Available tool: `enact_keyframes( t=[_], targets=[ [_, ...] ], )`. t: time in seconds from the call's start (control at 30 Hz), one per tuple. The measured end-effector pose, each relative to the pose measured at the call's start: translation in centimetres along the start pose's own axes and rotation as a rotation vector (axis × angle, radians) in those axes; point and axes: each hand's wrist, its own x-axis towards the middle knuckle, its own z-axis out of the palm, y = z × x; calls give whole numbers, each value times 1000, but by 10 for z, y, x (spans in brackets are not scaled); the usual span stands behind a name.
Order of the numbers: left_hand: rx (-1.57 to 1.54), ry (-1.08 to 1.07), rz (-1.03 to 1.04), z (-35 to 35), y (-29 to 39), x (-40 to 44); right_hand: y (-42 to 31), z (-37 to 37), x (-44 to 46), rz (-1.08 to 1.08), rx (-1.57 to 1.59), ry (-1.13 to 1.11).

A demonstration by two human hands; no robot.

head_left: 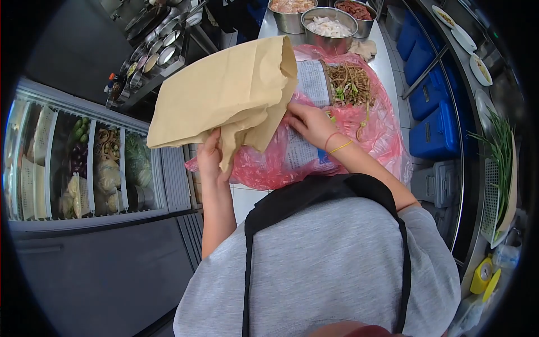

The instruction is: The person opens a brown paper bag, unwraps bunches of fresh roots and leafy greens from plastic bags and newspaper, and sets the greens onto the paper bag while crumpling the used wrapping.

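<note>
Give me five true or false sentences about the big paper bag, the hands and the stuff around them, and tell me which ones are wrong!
1. The left hand holds the brown paper bag. True.
2. The yellow band is worn beside the left hand. False: it is worn beside the right hand.
3. Pink plastic shows around the printed paper. True.
4. Only one metal bowl stands at the far end of the table. False: three metal bowls stand there.
5. Blue boxes are on the person's right side. True.
</note>
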Motion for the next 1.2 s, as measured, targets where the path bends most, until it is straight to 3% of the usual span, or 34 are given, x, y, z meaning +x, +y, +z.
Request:
enact_keyframes(
  t=[0.03,0.07,0.1,0.13,0.17,0.23,0.3,0.4,0.47,0.5,0.57,0.6,0.63,0.67,0.73,0.77,0.83,0.87,0.93,1.0,1.07,1.2],
  targets=[
    [-18,9,-13,8,-4,-5,4,2,-1,5,-2,3],
    [-20,8,-19,12,-10,-7,12,7,-2,36,166,155],
    [-39,-62,-137,13,-16,-9,22,13,-2,64,334,307],
    [-56,-131,-253,13,-21,-10,42,15,-1,67,334,308],
    [-110,-155,-338,-3,-37,-6,68,12,1,132,382,245],
    [-133,-143,-324,27,-54,-19,82,-1,-1,199,432,185],
    [-160,-80,-308,41,-72,-20,65,-26,0,22,171,-105],
    [-196,-119,-280,33,-88,3,53,-40,5,10,122,-165],
    [-375,-463,-287,-2,-92,29,40,-52,6,22,116,-176],
    [-184,-171,-225,26,-64,20,36,-60,2,168,184,-121],
    [-143,-207,-13,37,-21,16,37,-78,-15,349,268,-46],
    [-273,-371,72,-8,-16,27,42,-90,-29,382,284,-28],
    [-246,-147,122,-7,3,20,44,-103,-46,346,230,-61],
    [-514,-107,57,-32,20,30,46,-113,-65,309,178,-94],
    [-525,-1,175,-55,42,25,45,-120,-102,98,-36,-186],
    [-497,-53,219,-60,50,20,48,-116,-118,99,-33,-186],
    [-468,-106,256,-60,57,12,58,-101,-143,10,-490,-188],
    [-498,-138,231,-58,59,9,54,-98,-145,15,-490,-188],
    [-532,-162,216,-56,60,6,43,-88,-137,420,-58,55],
    [-468,-109,262,-53,61,7,25,-74,-112,312,-86,121],
    [-468,-88,263,-49,62,8,17,-56,-88,24,-69,27],
    [-482,-64,343,-54,79,-2,-9,-37,-56,134,-36,-226]
  ],
)
